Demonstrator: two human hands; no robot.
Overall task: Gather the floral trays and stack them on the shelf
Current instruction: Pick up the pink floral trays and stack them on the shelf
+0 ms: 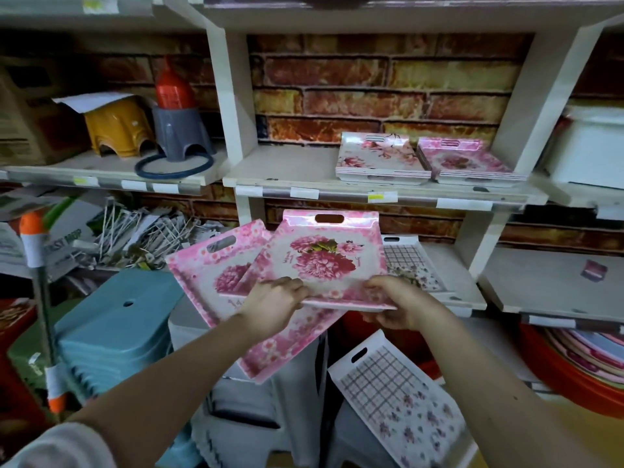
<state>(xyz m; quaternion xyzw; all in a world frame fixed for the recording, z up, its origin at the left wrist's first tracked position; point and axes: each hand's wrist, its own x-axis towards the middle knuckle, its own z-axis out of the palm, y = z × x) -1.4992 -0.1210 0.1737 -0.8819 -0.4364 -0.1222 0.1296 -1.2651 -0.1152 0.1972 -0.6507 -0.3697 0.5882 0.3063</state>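
Observation:
I hold a pink floral tray (324,255) level in front of the lower shelf, its cut-out handle at the far end. My left hand (275,298) grips its near left edge and my right hand (395,305) grips its near right edge. Under it lies a larger pink floral tray (209,261), tilted on white stools. On the upper shelf (287,170) stand two small stacks of floral trays: a pale one (380,157) and a pink one (466,162) beside it on the right.
A white checked flower tray (391,400) leans on stools at the lower right; another (415,265) lies on the lower shelf. Blue stools (118,325) are stacked on the left. Yellow and grey stools (118,126) occupy the upper left shelf. A red basin (574,359) is at the right.

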